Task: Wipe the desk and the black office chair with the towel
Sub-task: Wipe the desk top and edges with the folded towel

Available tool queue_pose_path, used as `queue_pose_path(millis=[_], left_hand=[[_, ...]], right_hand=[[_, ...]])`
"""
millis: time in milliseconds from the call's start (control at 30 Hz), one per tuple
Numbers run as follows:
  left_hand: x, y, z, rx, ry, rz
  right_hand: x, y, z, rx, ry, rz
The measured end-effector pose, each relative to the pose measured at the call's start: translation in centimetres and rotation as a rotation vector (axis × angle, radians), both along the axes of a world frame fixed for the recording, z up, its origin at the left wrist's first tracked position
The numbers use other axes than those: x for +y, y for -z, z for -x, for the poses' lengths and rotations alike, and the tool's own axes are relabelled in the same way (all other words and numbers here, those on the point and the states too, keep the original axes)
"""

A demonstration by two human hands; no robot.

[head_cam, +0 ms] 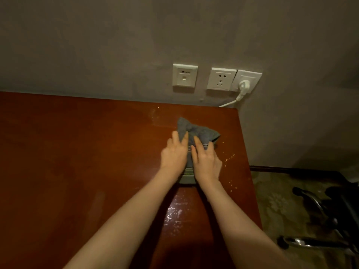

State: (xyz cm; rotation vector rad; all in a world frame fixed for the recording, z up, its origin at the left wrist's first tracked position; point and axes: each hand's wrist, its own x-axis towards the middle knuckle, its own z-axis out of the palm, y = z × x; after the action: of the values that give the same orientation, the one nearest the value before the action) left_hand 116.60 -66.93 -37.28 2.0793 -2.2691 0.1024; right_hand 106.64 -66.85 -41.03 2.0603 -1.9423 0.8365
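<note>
Towel (196, 131) on reddish desk (77, 152), wall sockets (221, 79) behind

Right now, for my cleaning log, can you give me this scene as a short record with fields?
surface: red-brown wooden desk
tool: grey towel, bunched, on the desk
left hand: presses on the towel
right hand: presses on the towel
debris: crumbs right of the towel
chair: black office chair, only its base in view, right of the desk

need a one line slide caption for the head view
Left hand and right hand press a grey towel onto the reddish wooden desk, crumbs scattered beside it.
</note>
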Motion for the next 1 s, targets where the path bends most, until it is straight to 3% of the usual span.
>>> queue_pose_path(millis=[167,400,533,667,1000], left_hand=[[0.5,-1.1,-7.8,-0.058,-0.22,0.05],[2.8,2.2,-11.9,-0.029,-0.335,-0.157],[2.6,3.4,-9.2,-0.047,-0.304,-0.24],[1.1,3.3,-4.6,-0.059,-0.153,-0.155],[1.1,4.3,9.4,-0.02,0.054,-0.161]], right_hand=[[-0.9,-1.7,-8.5,-0.102,-0.141,-0.053],[1.2,1.1,-13.6,0.088,-0.204,-0.401],[1.1,2.6,-11.0,0.116,-0.166,-0.366],[0.3,2.6,-6.0,0.091,-0.07,-0.369],[2.0,2.0,7.7,0.103,0.109,-0.435]])
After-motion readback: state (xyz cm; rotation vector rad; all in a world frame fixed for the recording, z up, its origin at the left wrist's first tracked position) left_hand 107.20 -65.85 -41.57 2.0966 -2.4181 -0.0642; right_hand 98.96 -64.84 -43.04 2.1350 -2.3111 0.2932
